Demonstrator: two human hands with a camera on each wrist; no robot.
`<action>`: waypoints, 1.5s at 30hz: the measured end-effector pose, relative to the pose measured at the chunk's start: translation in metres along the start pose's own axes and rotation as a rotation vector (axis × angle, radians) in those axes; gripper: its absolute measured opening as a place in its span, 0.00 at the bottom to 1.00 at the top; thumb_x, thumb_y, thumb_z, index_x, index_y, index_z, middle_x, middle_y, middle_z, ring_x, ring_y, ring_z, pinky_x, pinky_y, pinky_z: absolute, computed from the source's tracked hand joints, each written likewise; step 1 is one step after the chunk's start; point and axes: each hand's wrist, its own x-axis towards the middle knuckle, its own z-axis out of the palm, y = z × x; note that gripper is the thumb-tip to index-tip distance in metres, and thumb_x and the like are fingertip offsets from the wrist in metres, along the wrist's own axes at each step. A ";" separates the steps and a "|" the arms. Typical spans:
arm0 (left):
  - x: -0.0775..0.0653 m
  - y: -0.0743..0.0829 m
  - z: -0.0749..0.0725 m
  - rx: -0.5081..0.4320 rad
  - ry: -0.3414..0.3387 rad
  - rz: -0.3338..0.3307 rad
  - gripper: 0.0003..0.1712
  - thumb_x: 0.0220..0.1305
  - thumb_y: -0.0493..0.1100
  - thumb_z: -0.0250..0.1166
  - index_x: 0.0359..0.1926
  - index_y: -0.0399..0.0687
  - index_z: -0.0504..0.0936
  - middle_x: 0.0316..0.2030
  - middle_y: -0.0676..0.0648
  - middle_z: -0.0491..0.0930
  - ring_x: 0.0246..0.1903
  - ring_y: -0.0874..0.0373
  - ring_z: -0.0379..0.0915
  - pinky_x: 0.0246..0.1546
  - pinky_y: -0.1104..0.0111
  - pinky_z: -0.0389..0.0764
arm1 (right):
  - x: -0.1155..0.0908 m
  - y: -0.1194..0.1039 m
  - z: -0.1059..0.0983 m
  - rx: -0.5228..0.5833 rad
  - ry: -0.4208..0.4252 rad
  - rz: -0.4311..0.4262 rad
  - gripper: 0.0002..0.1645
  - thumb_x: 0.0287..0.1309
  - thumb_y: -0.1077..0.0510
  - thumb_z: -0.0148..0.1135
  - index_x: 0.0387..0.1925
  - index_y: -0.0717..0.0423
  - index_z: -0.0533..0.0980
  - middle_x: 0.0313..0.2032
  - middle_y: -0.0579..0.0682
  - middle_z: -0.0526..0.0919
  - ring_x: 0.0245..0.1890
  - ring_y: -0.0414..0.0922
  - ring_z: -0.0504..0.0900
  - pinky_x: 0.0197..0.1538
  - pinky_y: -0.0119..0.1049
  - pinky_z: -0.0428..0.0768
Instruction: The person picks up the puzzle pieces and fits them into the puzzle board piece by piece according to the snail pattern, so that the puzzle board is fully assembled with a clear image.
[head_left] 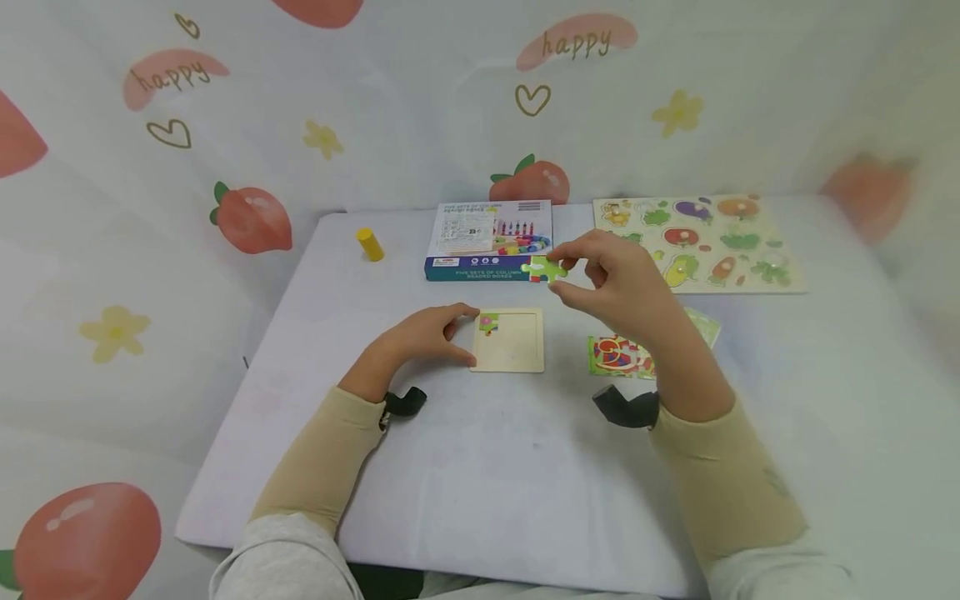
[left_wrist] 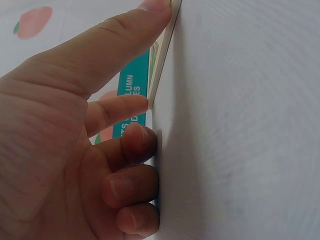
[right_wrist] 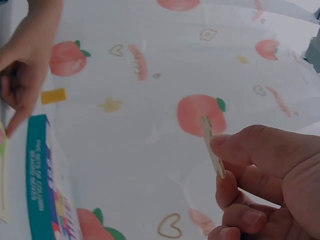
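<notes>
My right hand [head_left: 618, 287] pinches a green jigsaw puzzle piece [head_left: 543, 269] between thumb and fingers, raised above the table in front of the box. Edge-on, the thin pale piece [right_wrist: 214, 147] shows in the right wrist view. My left hand [head_left: 420, 337] grips the left side of a square wooden puzzle tray [head_left: 517, 358], thumb at the near corner and index finger at the far one. One small green-and-pink piece [head_left: 488, 322] lies in the tray's upper left corner. Several red-and-green pieces [head_left: 611, 357] lie to the right, partly hidden by my right forearm.
Behind the tray lies a flat box [head_left: 472, 275] with teal and purple sides. A yellow cylinder [head_left: 370, 245] stands at the far left. At the far right is a vegetable puzzle board [head_left: 720, 279]. A strawberry-print cloth [head_left: 420, 108] hangs behind the table.
</notes>
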 end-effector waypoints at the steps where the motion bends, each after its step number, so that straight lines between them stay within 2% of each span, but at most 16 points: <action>1: 0.000 0.000 0.000 0.000 -0.002 0.000 0.52 0.54 0.64 0.78 0.76 0.62 0.66 0.39 0.45 0.68 0.45 0.52 0.67 0.45 0.57 0.67 | 0.002 0.000 0.004 0.001 -0.018 0.016 0.14 0.61 0.62 0.73 0.49 0.56 0.86 0.40 0.49 0.81 0.26 0.47 0.64 0.31 0.36 0.62; 5: -0.001 0.000 0.000 0.004 -0.007 -0.007 0.52 0.54 0.64 0.77 0.77 0.62 0.66 0.39 0.45 0.68 0.46 0.52 0.67 0.45 0.57 0.68 | 0.008 -0.001 0.022 0.011 -0.087 0.086 0.15 0.62 0.60 0.72 0.51 0.55 0.85 0.41 0.49 0.80 0.31 0.48 0.67 0.34 0.39 0.64; 12: -0.004 0.002 -0.002 0.008 -0.007 -0.015 0.53 0.54 0.65 0.77 0.77 0.62 0.64 0.42 0.44 0.68 0.50 0.51 0.66 0.48 0.55 0.68 | 0.015 0.005 0.050 0.029 -0.167 0.136 0.17 0.61 0.61 0.71 0.52 0.57 0.84 0.45 0.50 0.80 0.43 0.50 0.73 0.44 0.41 0.74; 18: -0.003 0.001 -0.001 0.011 -0.003 -0.008 0.52 0.54 0.65 0.77 0.77 0.62 0.65 0.40 0.45 0.68 0.47 0.52 0.67 0.45 0.57 0.68 | 0.019 0.018 0.069 0.020 -0.211 0.197 0.19 0.61 0.61 0.71 0.54 0.57 0.83 0.45 0.52 0.80 0.44 0.53 0.73 0.45 0.43 0.75; 27: -0.002 0.002 0.000 0.011 0.003 0.000 0.52 0.54 0.65 0.77 0.76 0.62 0.66 0.38 0.45 0.68 0.43 0.52 0.67 0.42 0.58 0.68 | 0.022 0.035 0.084 0.041 -0.252 0.309 0.20 0.63 0.60 0.70 0.56 0.57 0.82 0.49 0.54 0.81 0.50 0.58 0.74 0.49 0.45 0.75; 32: -0.001 0.001 0.000 0.008 0.012 0.026 0.51 0.54 0.63 0.78 0.76 0.60 0.67 0.35 0.45 0.67 0.39 0.53 0.66 0.39 0.59 0.66 | 0.024 0.044 0.091 0.032 -0.285 0.360 0.20 0.64 0.59 0.69 0.56 0.56 0.83 0.49 0.54 0.80 0.49 0.55 0.73 0.49 0.44 0.76; 39: 0.000 -0.001 0.002 0.007 0.028 0.047 0.50 0.54 0.62 0.78 0.75 0.59 0.68 0.34 0.46 0.67 0.38 0.53 0.65 0.38 0.60 0.65 | 0.025 0.058 0.101 0.033 -0.357 0.400 0.20 0.65 0.58 0.67 0.57 0.57 0.82 0.49 0.54 0.80 0.48 0.52 0.74 0.50 0.43 0.77; 45: 0.002 -0.002 0.002 0.002 0.028 0.047 0.50 0.54 0.63 0.78 0.75 0.59 0.68 0.35 0.45 0.67 0.40 0.52 0.66 0.40 0.59 0.66 | 0.024 0.070 0.110 0.034 -0.387 0.412 0.20 0.66 0.58 0.67 0.58 0.57 0.82 0.49 0.54 0.81 0.50 0.52 0.74 0.56 0.46 0.75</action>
